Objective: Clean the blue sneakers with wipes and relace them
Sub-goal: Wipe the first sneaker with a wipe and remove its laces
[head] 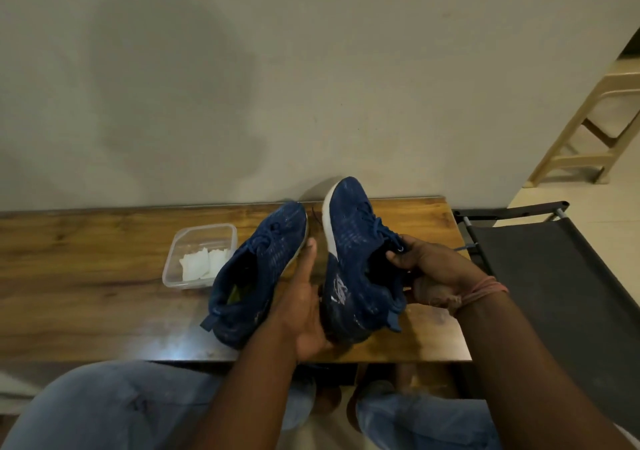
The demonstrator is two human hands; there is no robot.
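Note:
Two blue knit sneakers with white soles are on the wooden table [86,276]. The left sneaker [256,269] lies flat, toe pointing away. The right sneaker [356,252] is tilted up on its heel. My left hand [304,307] cups its heel and sole from the left, thumb stretched up between the two shoes. My right hand [426,266] grips the collar and tongue at the top eyelet, where a dark lace end sticks out. A clear plastic tub [180,245] holding white wipes [204,262] stands left of the shoes.
The table backs onto a plain wall. A black fabric folding chair [554,269] stands just right of the table, and a beige plastic stool [595,131] is farther back right. My knees in light jeans [114,411] are below the table's front edge.

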